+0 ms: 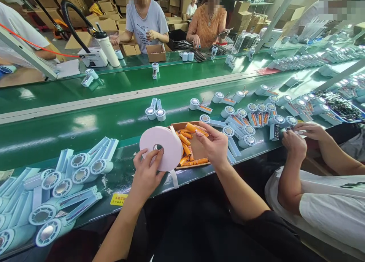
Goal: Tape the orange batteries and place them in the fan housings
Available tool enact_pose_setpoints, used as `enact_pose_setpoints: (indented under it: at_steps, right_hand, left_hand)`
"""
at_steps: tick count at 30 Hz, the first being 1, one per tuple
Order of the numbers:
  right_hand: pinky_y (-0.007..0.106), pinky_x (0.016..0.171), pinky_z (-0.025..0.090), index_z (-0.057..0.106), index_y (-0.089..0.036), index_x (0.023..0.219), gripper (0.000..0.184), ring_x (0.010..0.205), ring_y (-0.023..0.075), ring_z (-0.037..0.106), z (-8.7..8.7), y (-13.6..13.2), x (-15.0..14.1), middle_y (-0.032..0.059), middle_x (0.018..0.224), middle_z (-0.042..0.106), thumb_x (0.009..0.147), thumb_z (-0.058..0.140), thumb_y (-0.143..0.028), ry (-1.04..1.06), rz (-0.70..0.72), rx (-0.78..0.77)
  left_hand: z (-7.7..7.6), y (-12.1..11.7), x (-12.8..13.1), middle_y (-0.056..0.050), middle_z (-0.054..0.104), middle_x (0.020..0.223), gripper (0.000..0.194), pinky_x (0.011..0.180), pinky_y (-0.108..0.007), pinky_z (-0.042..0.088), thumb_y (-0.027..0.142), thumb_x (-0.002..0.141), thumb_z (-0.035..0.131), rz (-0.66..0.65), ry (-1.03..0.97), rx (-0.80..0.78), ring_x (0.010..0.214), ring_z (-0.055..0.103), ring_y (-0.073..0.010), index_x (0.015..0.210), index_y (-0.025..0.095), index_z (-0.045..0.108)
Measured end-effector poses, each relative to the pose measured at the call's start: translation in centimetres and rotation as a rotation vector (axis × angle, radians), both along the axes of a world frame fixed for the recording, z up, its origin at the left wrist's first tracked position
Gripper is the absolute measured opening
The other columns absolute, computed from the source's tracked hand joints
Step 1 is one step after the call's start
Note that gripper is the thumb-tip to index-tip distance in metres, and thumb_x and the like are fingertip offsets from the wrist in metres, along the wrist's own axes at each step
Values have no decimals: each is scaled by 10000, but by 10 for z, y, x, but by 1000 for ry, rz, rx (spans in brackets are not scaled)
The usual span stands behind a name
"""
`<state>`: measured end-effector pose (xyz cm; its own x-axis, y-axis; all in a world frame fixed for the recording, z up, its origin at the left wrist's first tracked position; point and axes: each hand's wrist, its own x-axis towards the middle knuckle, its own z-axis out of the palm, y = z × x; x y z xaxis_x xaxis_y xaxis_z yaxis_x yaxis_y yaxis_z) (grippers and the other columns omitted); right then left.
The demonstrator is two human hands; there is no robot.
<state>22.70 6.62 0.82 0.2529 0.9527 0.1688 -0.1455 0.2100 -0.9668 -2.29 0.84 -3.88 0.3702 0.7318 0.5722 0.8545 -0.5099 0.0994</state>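
My left hand (149,169) grips a flat roll of pale pink-white tape (165,140), with fingers bent over its face by the core hole. A loose tape end (173,178) hangs down from the roll. Between the fingertips of my right hand (212,144) is an orange cylindrical battery (191,127), held above an open cardboard box (201,146). Several more orange batteries (186,150) lie in that box, and the roll covers its left end.
Pale blue fan housings (81,174) crowd the left; others with orange batteries fitted (256,117) lie to the right. Two housings (155,111) sit on the green belt (119,113). A co-worker's hands (296,140) work close on my right. More people sit across the belt.
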Motion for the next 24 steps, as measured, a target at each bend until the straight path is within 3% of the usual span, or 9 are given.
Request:
enact_pose_setpoints:
  at_steps: [2, 5, 10, 13, 16, 19, 21, 24]
  right_hand:
    - [535, 998, 649, 827, -246, 1071, 403, 1086, 311, 782, -5, -2, -9, 66, 1075, 837, 791, 875, -532, -1, -64, -16]
    - [540, 1000, 642, 846, -221, 1060, 456, 1122, 339, 771, -12, -10, -24, 89, 1120, 836, 839, 806, -618, 27, -46, -64]
    - [498, 1038, 619, 865, -230, 979, 503, 1131, 339, 762, -17, -19, -18, 60, 1095, 843, 856, 751, -704, -114, 193, -153]
    - [466, 967, 650, 859, -235, 1073, 461, 1041, 304, 786, -6, -5, 9, 42, 1047, 847, 781, 867, -592, -204, 395, -170]
    - [420, 869, 676, 822, -223, 1210, 578, 946, 268, 800, 11, 18, 35, 28, 986, 848, 691, 952, -442, -240, 564, -206]
    - [394, 861, 670, 837, -186, 1106, 488, 938, 262, 797, 18, 29, 35, 38, 927, 837, 685, 956, -402, -241, 650, -183]
    - [408, 912, 661, 824, -186, 1049, 435, 979, 267, 796, 9, 21, 16, 58, 977, 836, 711, 941, -435, -115, 546, -133]
    - [441, 995, 646, 763, -226, 1107, 449, 1066, 266, 789, -18, -3, -23, 76, 1133, 829, 784, 880, -515, 201, 172, -80]
  left_hand:
    - [-1, -2, 4, -139, 706, 1236, 669, 1087, -522, 456, 169, 885, 745, 2, 7, 1, 1293, 489, -387, 1524, 236, 559]
    - [-1, -5, 8, -127, 724, 1231, 661, 1018, -464, 502, 125, 872, 738, 0, 16, -3, 1298, 477, -377, 1506, 256, 606]
    - [1, -5, 3, -93, 760, 1231, 733, 1003, -429, 530, 53, 875, 674, 2, 44, -8, 1286, 485, -352, 1558, 305, 582]
    - [6, 0, -7, -65, 780, 1238, 767, 1045, -437, 530, 50, 901, 646, -27, 85, 0, 1268, 510, -336, 1602, 339, 529]
    - [14, 7, -15, -43, 770, 1289, 759, 1134, -492, 500, 77, 928, 610, -52, 108, -25, 1256, 545, -327, 1613, 385, 503]
    - [20, 11, -11, -38, 751, 1314, 736, 1240, -576, 394, 101, 940, 587, -42, 88, -55, 1239, 557, -328, 1608, 399, 507]
    - [19, 9, 2, -65, 748, 1268, 671, 1283, -642, 285, 170, 960, 625, 16, 57, -25, 1202, 555, -334, 1593, 375, 535]
    - [6, -5, 29, -128, 727, 1130, 627, 1250, -705, 214, 383, 957, 721, 135, 5, 59, 1151, 535, -357, 1559, 276, 584]
